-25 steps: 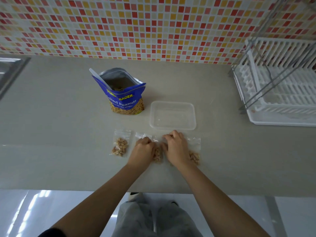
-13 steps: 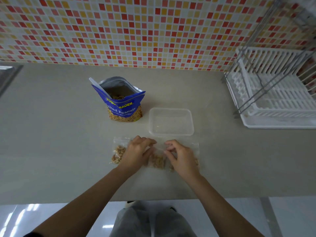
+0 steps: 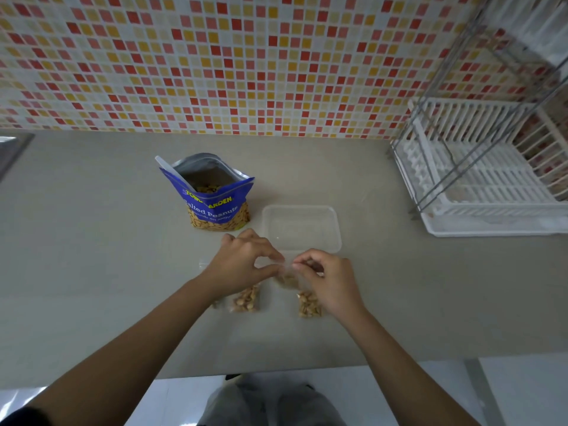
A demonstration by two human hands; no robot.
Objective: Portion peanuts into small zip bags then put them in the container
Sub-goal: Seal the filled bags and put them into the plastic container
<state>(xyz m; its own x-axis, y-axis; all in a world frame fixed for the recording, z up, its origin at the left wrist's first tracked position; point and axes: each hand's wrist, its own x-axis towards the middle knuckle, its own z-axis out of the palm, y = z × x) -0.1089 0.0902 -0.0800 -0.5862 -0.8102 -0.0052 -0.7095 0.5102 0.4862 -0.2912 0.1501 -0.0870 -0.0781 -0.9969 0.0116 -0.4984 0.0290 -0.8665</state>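
An open blue peanut pouch (image 3: 212, 198) stands on the grey counter (image 3: 92, 241), a white scoop handle sticking out of it. To its right lies a clear, empty plastic container (image 3: 301, 228). In front of the container my left hand (image 3: 242, 262) and my right hand (image 3: 329, 281) pinch the top of a small clear zip bag (image 3: 287, 276) with peanuts, lifted off the counter between them. Two more filled zip bags lie on the counter below, one (image 3: 246, 299) under my left hand and one (image 3: 309, 304) under my right. A further bag is mostly hidden by my left wrist.
A white dish rack (image 3: 485, 186) with a metal frame stands at the back right. A steel sink edge (image 3: 12, 149) shows at the far left. A tiled wall closes the back. The counter's front edge runs just below the bags.
Both hands have risen from the counter, lifting the middle zip bag by its top edge. The camera view has tilted up slightly.
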